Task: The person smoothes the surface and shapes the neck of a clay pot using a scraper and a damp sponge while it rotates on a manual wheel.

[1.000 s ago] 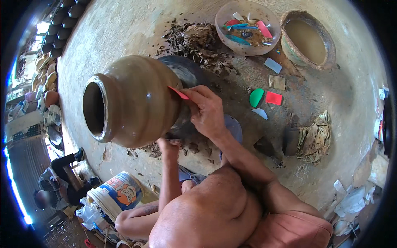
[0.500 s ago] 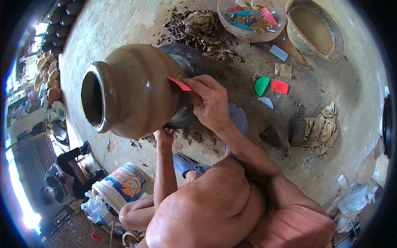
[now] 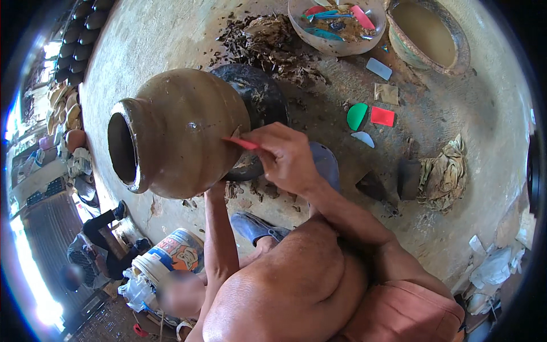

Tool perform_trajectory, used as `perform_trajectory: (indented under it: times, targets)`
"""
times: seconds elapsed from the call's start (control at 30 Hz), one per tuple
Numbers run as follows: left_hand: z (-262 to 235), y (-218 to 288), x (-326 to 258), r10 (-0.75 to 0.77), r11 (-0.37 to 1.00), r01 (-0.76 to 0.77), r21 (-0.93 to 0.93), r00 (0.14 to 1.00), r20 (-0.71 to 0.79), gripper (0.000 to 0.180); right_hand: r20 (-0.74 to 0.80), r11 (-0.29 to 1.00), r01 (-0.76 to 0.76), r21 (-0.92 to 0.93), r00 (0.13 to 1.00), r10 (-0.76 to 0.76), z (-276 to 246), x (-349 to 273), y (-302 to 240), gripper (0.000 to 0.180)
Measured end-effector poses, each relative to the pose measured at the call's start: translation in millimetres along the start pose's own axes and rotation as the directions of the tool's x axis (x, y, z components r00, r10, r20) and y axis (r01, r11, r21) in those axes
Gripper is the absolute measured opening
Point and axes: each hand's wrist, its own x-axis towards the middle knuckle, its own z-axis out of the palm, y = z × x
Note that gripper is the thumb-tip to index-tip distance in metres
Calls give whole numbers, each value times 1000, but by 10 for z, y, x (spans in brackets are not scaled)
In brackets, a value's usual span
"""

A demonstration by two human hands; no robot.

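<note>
A large wet brown clay pot (image 3: 188, 131) has its mouth turned to the left of the view, its other end against a dark round base (image 3: 266, 105). My right hand (image 3: 288, 157) pinches a thin red scraper (image 3: 244, 142) between thumb and fingers. The scraper's edge meets the pot's side near the base. My left forearm (image 3: 219, 233) reaches up to the pot's near side, where the pot hides the fingers.
Right of the base lie a green scraper (image 3: 357, 116), a red rectangular piece (image 3: 382, 116) and pale pieces. Farther back are a tool bowl (image 3: 340, 44) and a basin of murky water (image 3: 424, 34). Clay scraps (image 3: 268, 45) litter the floor. A bucket (image 3: 181, 251) and seated person (image 3: 94, 251) are left.
My right hand and the red scraper have shifted slightly down and left in the view. My left hand, partly visible before, is now hidden by the pot.
</note>
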Motion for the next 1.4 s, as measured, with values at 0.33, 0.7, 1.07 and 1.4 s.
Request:
perform_trajectory:
  times: [0.33, 0.7, 1.07, 1.4]
  targets:
    - [-152, 61, 112, 14, 1000, -15, -15, 1000, -20, 65, 76, 798, -436, 416, 891, 447, -256, 438, 136, 24]
    - [-386, -74, 68, 15, 997, -20, -68, 998, -68, 66, -95, 892, -413, -183, 911, 402, -341, 697, 592, 20]
    - [-250, -301, 115, -31, 992, 25, -121, 998, -55, 67, -6, 572, 276, -772, 897, -441, 232, 2148, 2201, 7]
    - [-358, -476, 109, -43, 987, 30, -160, 996, -78, 68, 171, 623, 278, -731, 959, -227, 75, 2291, 2064, 11]
